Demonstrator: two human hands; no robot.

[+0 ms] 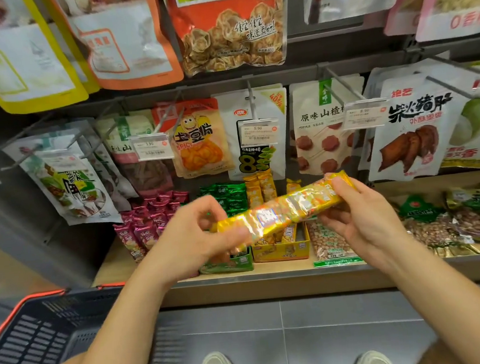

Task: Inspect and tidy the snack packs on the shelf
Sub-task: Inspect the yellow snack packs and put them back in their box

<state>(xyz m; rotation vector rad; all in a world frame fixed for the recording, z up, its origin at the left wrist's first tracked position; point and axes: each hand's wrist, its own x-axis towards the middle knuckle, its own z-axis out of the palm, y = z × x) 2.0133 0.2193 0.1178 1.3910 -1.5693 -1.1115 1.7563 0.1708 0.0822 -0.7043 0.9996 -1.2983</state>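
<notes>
A long yellow snack pack [282,211] is held level in front of the shelf, tilted up to the right. My left hand [200,238] pinches its left end and my right hand [356,214] grips its right end. Behind and below it on the wooden shelf [270,268] stands a yellow display box [280,249] with more yellow packs [260,190], a green box [229,263] with green packs [228,194], and magenta packs [151,219] to the left. The hands hide part of the boxes.
Bags of peanuts [331,245] and green-labelled nut bags [430,222] lie on the shelf at right. Snack bags hang from pegs above, with price tags [150,149]. A black basket with an orange rim [40,342] sits at lower left. Grey floor tiles and two shoes are below.
</notes>
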